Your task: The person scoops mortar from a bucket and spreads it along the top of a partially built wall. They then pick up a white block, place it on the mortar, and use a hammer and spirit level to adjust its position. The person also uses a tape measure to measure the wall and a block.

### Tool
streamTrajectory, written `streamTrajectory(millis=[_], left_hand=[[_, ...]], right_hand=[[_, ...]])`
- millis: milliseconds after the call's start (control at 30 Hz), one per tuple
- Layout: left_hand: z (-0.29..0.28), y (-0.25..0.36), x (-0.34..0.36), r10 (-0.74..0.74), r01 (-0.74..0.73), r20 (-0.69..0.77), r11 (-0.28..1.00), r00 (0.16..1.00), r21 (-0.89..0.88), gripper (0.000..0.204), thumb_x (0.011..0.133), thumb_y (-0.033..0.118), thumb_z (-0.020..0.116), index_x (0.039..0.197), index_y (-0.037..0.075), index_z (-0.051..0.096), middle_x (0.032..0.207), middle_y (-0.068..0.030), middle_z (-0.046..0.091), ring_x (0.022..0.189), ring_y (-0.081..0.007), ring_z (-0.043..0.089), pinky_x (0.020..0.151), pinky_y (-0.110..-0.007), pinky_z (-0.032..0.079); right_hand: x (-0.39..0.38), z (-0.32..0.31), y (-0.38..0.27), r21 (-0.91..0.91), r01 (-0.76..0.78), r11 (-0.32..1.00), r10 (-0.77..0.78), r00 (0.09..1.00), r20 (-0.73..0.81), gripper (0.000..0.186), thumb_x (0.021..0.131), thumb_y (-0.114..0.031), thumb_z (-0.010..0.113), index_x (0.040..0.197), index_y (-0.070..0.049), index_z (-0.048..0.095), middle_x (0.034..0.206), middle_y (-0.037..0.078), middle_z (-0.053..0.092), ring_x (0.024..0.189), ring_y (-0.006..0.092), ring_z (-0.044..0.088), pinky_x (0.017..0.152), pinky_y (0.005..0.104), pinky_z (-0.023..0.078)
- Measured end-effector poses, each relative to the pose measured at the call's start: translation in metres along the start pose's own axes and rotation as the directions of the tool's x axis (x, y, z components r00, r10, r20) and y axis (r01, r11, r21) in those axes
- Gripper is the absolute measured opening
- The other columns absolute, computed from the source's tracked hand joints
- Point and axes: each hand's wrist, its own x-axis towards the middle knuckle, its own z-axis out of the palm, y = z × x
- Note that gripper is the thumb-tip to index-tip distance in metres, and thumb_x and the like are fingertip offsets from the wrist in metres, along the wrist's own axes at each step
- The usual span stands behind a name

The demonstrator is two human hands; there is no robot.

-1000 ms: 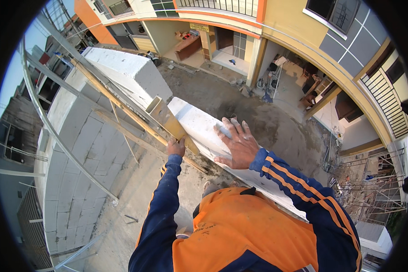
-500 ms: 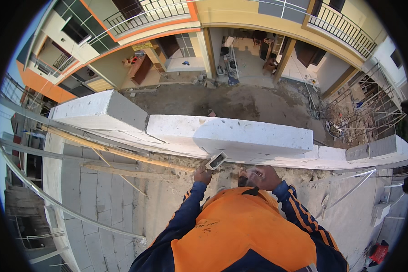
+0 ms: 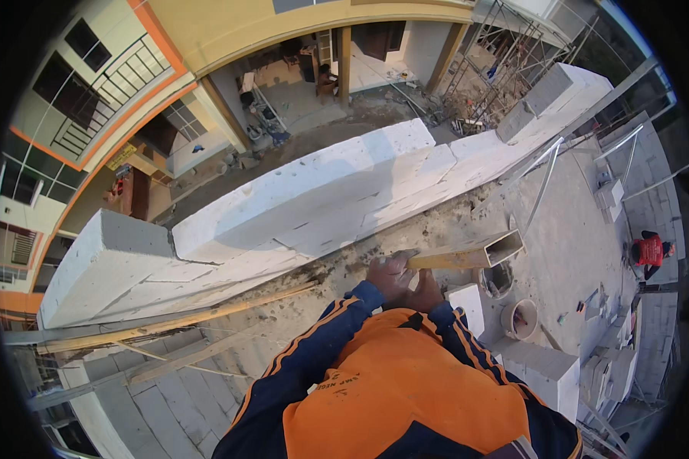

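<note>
A yellow hollow rectangular bar points out to the right, its open end facing me. My left hand is closed around its near end. Close against the left hand, just below the bar, is my right hand with its fingers bent together; what they hold, if anything, is hidden. Beyond both hands runs a low wall of white blocks, which neither hand touches.
Below the bar's open end stand a dark-mouthed bucket and a pale bucket. White blocks are stacked at my right. Long timber strips lie left. A person in red is far right; metal scaffolding stands beyond the wall.
My view has turned to the right. The bar has swung from end-up to pointing right, still in my left hand. My right hand has come in beside the left.
</note>
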Motion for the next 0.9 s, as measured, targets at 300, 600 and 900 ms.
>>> streamTrajectory(millis=[300,600,900], left_hand=[[0.041,0.19,0.053,0.637,-0.538,0.078,0.705,0.767,-0.461,0.027,0.089,0.012,0.069,0.104,-0.01,0.065,0.093,-0.0181,0.071,0.084,-0.0235,0.07,0.073,-0.034,0.056],[0.185,0.375,-0.029,0.782,-0.306,0.46,0.6,0.422,-0.739,0.027,0.089,0.013,0.072,0.105,-0.007,0.066,0.099,-0.0162,0.069,0.09,-0.0206,0.067,0.083,-0.034,0.054],[0.352,0.36,-0.088,0.728,-0.517,0.685,0.584,-0.007,-0.626,0.019,0.083,0.021,0.074,0.091,0.004,0.071,0.1,-0.0158,0.072,0.093,-0.0307,0.069,0.084,-0.038,0.053]], right_hand=[[-0.114,-0.077,0.031,0.298,-0.372,0.879,0.467,0.546,-0.696,0.057,0.072,-0.025,0.08,0.112,0.0,0.049,0.103,0.023,0.057,0.097,0.0414,0.058,0.08,0.0472,0.049],[-0.328,-0.128,0.049,0.631,-0.464,0.621,0.703,-0.027,-0.711,0.048,0.071,-0.012,0.076,0.11,0.0,0.051,0.099,0.023,0.061,0.092,0.0403,0.062,0.079,0.0434,0.051],[-0.539,-0.133,0.093,0.821,-0.453,0.348,0.479,-0.667,-0.571,0.037,0.079,-0.017,0.074,0.102,-0.001,0.051,0.077,0.018,0.062,0.071,0.0326,0.065,0.063,0.0377,0.051]])
